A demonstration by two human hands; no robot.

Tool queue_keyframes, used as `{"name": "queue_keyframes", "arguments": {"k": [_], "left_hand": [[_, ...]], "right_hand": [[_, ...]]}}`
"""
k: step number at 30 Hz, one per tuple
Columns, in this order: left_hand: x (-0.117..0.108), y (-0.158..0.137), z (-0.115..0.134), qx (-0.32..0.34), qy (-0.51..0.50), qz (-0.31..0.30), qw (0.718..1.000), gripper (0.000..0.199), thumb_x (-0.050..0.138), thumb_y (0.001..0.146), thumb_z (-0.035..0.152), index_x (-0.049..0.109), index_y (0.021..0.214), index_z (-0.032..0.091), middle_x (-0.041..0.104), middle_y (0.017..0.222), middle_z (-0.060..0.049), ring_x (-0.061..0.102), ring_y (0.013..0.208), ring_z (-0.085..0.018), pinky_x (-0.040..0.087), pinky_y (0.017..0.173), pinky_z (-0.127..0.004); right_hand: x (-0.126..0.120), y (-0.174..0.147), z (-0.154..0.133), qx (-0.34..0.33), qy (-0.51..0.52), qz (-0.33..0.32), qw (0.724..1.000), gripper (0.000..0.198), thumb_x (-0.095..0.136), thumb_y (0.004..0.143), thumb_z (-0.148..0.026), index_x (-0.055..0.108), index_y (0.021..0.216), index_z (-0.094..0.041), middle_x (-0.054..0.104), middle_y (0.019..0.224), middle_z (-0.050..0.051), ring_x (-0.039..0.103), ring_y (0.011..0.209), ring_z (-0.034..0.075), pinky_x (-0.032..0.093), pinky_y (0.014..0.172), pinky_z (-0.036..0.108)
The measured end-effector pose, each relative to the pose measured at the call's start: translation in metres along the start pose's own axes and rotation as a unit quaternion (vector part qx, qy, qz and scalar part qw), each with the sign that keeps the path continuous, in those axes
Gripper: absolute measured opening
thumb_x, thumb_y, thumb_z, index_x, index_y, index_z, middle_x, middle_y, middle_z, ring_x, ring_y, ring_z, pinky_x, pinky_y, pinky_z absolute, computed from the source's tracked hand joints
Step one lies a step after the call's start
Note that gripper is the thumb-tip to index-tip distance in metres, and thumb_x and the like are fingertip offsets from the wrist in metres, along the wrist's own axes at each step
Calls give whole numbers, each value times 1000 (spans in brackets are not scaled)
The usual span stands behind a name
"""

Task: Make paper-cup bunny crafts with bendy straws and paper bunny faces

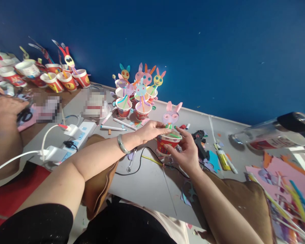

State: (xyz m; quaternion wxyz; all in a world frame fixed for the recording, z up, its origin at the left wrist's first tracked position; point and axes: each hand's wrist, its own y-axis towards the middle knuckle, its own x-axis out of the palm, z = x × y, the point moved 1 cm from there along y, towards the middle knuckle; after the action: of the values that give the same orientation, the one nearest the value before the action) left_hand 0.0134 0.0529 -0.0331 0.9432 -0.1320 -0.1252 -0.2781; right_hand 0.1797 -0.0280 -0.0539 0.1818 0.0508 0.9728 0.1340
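Note:
Just in front of me is a red paper cup with a white inside. A lilac paper rabbit head with pink ears and round eyes stands above its far rim, on green strips. My left hand, a bangle on its wrist, reaches over the cup's left rim with its fingers closed at the green strips under the head. My right hand curls around the cup's right side, thumb on the near wall. A black glue gun lies just right of it, partly hidden.
Several finished rabbit cups stand at the wall, more red cups far left. A power strip lies left, near another person's hand. At right are a clear bottle, a glue tube and pink paper.

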Motion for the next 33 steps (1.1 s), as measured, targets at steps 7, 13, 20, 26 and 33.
{"name": "queue_keyframes", "arguments": {"k": [7,13,20,26,33], "left_hand": [[-2,3,-5,43,4,-5,999,24,83,76,33,73,82,11,72,80,-2,64,76,-11,49,78,-27],[-11,2,11,72,73,65,993,24,75,84,39,73,84,15,67,75,-2,58,68,-11,45,65,-27],[-29,14,18,200,69,140,967,26,76,83,41,66,75,18,63,75,-1,57,77,-12,46,71,-28],[-33,17,9,222,133,118,959,27,73,85,36,62,68,19,57,68,1,50,66,-11,42,63,-30],[-29,19,2,213,237,99,943,22,72,86,34,67,73,17,61,67,1,52,65,-11,43,63,-28]], "right_hand": [[2,0,1,6,12,6,1000,75,88,73,-42,53,137,-26,74,111,8,75,93,24,63,85,43],[-10,9,4,-35,32,47,998,62,81,79,-54,57,129,-27,73,113,9,72,100,25,59,90,43],[-20,12,9,34,-130,5,991,20,70,88,-40,71,93,-21,73,82,4,65,72,19,53,69,35],[-10,9,5,40,-157,-75,984,24,72,83,-40,70,96,-19,72,78,3,61,65,16,49,62,31],[-9,8,3,-67,-140,46,987,55,79,80,-43,58,126,-22,70,98,5,59,64,14,52,61,31]]}}
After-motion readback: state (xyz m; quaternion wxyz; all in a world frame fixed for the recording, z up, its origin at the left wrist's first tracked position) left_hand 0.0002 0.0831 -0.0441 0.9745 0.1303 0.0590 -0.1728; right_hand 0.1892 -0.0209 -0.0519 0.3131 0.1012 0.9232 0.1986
